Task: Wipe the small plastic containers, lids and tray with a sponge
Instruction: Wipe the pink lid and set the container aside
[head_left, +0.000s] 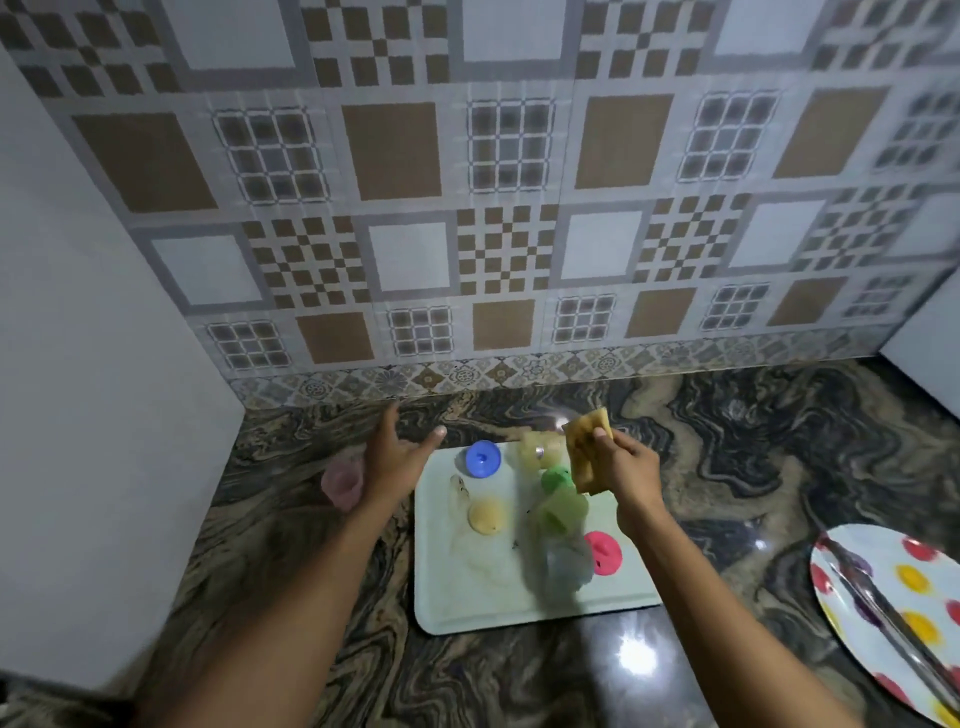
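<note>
Tray (457, 603): one, pale and rectangular, lying flat on the counter (727, 467) of dark marble.
Sponge (583, 447): one, yellow with dark stains, held upright above the far right part of the tray.
Right hand (626, 467): fingers and thumb are curled around the sponge and grip its right side.
Left hand (397, 457): holds nothing; fingers straight and spread wide, over the counter at the far left corner of the tray.
Containers: four. Three are on the tray, all blurred: yellow container (540, 449) at the far edge, green container (563, 512) in the middle, clear container (563, 566) nearer to the person. The fourth, the pink container (340, 483), stands on the counter off the tray, to its left.
Lids: four, all on the tray: blue lid (483, 458), yellow lid (487, 514), pink lid (603, 553), and green lid (555, 478) partly behind the sponge.
Plate (893, 582): one, white with coloured dots, on the counter at the right, with a metal utensil (883, 618) lying across it.
</note>
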